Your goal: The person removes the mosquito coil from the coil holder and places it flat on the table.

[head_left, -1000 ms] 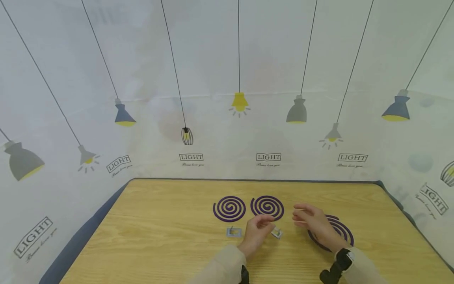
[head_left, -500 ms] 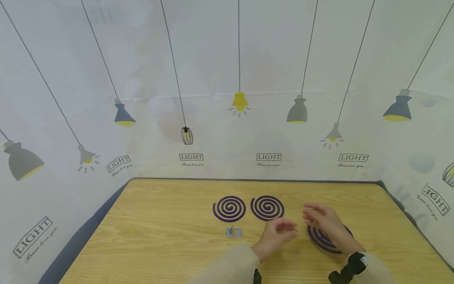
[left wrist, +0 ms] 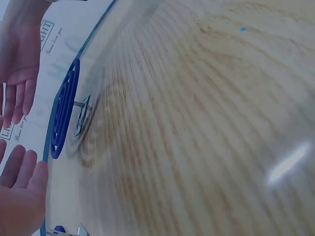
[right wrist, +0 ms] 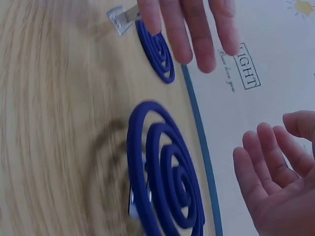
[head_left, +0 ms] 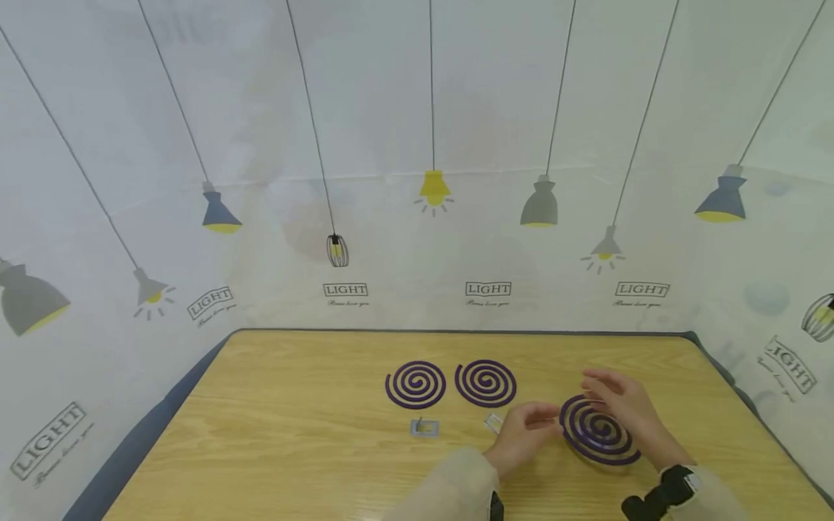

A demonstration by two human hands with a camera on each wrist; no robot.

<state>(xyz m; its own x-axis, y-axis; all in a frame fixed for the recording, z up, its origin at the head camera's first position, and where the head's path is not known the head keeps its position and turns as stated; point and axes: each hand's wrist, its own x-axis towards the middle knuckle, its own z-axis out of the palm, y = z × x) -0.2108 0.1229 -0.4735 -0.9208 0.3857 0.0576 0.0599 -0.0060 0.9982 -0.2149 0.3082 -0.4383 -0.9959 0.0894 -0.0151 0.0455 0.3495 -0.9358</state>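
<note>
A dark purple mosquito coil point(head_left: 601, 430) sits raised and slightly tilted on a small metal stand point(left wrist: 81, 118), to the right on the table. My left hand point(head_left: 524, 434) is beside its left edge, fingers loosely bent and holding nothing. Over the coil's far right part hovers my right hand point(head_left: 625, 405), its fingers extended and nothing between them. Both wrist views show the hands apart from the coil. Two more coils point(head_left: 417, 383) lie flat farther back. In front of them are a flat metal stand point(head_left: 425, 428) and another stand point(head_left: 493, 422), partly hidden by my left hand.
The wooden table point(head_left: 293, 420) has a dark blue border against a white wall cloth point(head_left: 391, 239) printed with lamps and "LIGHT" signs. A black wrist strap point(head_left: 674, 485) is on my right wrist.
Both hands have shifted to the right. The left hand has moved off the right-hand flat stand to the raised coil's side, and the right hand now covers less of that coil.
</note>
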